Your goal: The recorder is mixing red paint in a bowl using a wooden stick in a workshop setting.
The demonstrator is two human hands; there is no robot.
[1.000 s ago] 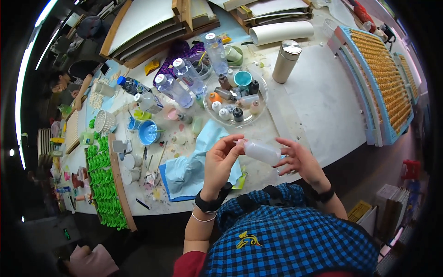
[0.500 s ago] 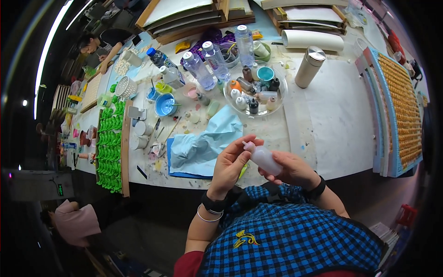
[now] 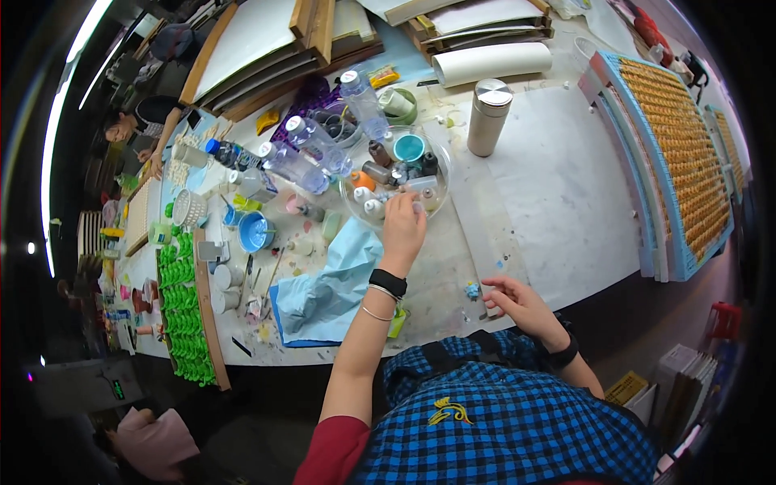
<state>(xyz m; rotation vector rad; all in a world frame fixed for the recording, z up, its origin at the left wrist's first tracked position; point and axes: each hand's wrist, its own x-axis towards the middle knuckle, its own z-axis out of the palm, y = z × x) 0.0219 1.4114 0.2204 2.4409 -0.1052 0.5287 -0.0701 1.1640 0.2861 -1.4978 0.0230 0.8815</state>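
My left hand (image 3: 404, 225) reaches over the near rim of a round clear tray (image 3: 445, 179). Its fingers are drawn together and pointed down among small squeeze bottles; what they grip is mostly hidden behind them. Around the fingertips stand white bottles (image 3: 373, 208), an orange-topped bottle (image 3: 361, 180) and a translucent bottle (image 3: 420, 185). A teal cup (image 3: 409, 147) and dark bottles (image 3: 378, 153) sit farther back in the tray. My right hand (image 3: 521, 309) hovers near the table's front edge, fingers apart and holding nothing. A small blue piece (image 3: 472, 289) lies just left of it.
Left of the tray are tall clear bottles (image 3: 293, 168), a blue paint cup (image 3: 255, 233) and a crumpled light-blue cloth (image 3: 331, 283). A steel flask (image 3: 489, 117) stands behind at right. Stacked racks of orange pieces (image 3: 671, 153) border the right; green pieces (image 3: 184, 307) the left.
My left hand has moved forward from my chest to the tray. The translucent squeeze bottle both hands held is no longer plainly visible. My right hand has let go and opened. The view has shifted.
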